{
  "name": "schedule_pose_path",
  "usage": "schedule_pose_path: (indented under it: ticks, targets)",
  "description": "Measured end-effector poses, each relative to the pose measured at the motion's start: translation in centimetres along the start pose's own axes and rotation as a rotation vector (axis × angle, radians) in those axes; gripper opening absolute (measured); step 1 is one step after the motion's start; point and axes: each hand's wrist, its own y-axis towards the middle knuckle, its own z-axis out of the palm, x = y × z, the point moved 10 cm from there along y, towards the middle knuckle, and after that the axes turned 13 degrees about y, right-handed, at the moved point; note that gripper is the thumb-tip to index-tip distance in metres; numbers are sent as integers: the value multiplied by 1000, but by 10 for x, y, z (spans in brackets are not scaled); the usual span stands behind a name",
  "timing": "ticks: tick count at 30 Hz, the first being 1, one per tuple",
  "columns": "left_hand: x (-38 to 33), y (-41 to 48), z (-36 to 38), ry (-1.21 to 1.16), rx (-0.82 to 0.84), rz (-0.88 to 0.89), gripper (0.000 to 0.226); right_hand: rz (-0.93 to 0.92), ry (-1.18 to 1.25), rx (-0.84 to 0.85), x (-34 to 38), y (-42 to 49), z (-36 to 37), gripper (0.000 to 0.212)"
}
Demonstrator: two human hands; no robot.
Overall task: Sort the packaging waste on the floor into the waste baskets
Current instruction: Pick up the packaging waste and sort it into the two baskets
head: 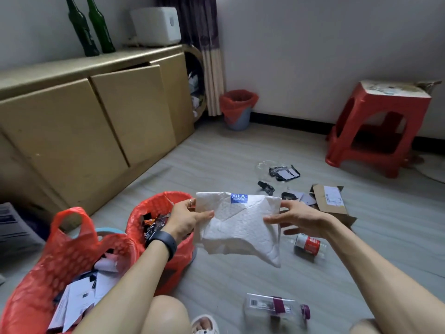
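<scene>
White wrapper held up, both hands on it

White wrapper (240,227) with a blue label at its top edge is off the floor, just right of the near red-lined basket (149,208). Left hand (185,218) pinches the left edge, thumb in front. Right hand (291,218) pinches the right edge, fingers nearly straight. Paper-filled basket (48,261) is lower left. Red-label bottle (309,245) and cardboard box (332,203) lie on the floor.

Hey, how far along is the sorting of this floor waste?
Partly done. Paper already sits in the near basket and foil wrappers in the far basket. In hand: the left hand and right hand hold a white wrapper. Left on the floor: a red-label bottle, a purple-cap bottle, a cardboard box and black scraps.
</scene>
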Motion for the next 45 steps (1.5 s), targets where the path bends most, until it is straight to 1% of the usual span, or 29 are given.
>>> schedule_pose_path:
  ticks: [2, 4, 5, 7, 8, 9, 10, 12, 14, 17, 19, 21, 23, 25, 28, 31, 32, 34, 35, 37, 38, 39, 40, 42, 44, 45]
  targets:
    - [0, 1, -2, -13, -17, -1, 37, -26, 0, -15, 4, 1, 2, 50]
    - [-2, -3, 2, -59, 8, -14, 36, -74, 16, -79, 11, 3, -2, 41]
    - [-4, -7, 8, -76, 46, -28, 36, -100, 30, -122, 13, 4, -6, 38]
    - [-9, -19, 24, -32, 188, -50, 35, -137, 52, -184, 15, 5, -12, 33]
    - [-12, -25, 32, 8, 259, -38, 37, -149, 59, -205, 16, 4, -14, 32]
    - [-15, -26, 36, 35, 287, -11, 42, -161, 68, -220, 17, 3, -15, 33]
    - [-16, -24, 33, 53, 260, 16, 48, -173, 87, -230, 18, 3, -16, 34]
    - [-19, -16, 18, 61, 120, 31, 57, -211, 150, -235, 24, 3, -14, 41]
    - [-17, -10, 7, 36, 31, 18, 58, -218, 197, -196, 25, 5, -8, 50]
    - [-8, -9, 1, -36, 7, -35, 55, -123, 166, -48, 14, 6, 15, 60]
    - [-2, -8, -1, -109, 44, -81, 55, -140, 193, -12, 18, 4, 17, 65]
    - [-1, -6, -1, -210, 104, -106, 55, -202, 284, -19, 30, 1, 9, 62]
    - [-2, -6, -3, -263, 138, -115, 53, -228, 336, -52, 38, 1, 5, 55]
    - [0, -5, -4, -276, 134, -125, 51, -225, 344, -107, 38, 4, 3, 47]
    - [-1, -3, -2, -305, 101, -129, 41, -253, 385, -159, 38, 10, 1, 34]
    - [-2, -1, -8, -352, 81, -113, 42, -280, 436, -194, 42, 14, 0, 36]
    - [0, -1, -9, -351, 103, -115, 43, -277, 440, -197, 41, 15, -1, 33]
    - [9, -4, -9, -325, 172, -133, 48, -261, 419, -194, 38, 18, 0, 21]
    - [13, -6, -9, -316, 190, -145, 48, -247, 411, -198, 36, 20, 0, 22]
    - [10, -10, -11, -295, 203, -145, 41, -230, 418, -209, 32, 24, -2, 41]
    - [7, -12, -14, -267, 213, -146, 33, -226, 413, -206, 32, 26, 0, 47]
    - [3, -16, -15, -242, 246, -162, 25, -226, 393, -199, 32, 28, 0, 48]
    - [3, -20, -15, -244, 304, -207, 24, -225, 361, -186, 32, 30, -1, 47]
    - [5, -30, -13, -311, 449, -301, 37, -224, 276, -174, 30, 30, -5, 46]
    - [5, -36, -11, -376, 577, -338, 54, -238, 180, -181, 32, 29, -5, 49]
    - [7, -39, -9, -352, 626, -340, 65, -249, 125, -176, 34, 28, -2, 50]
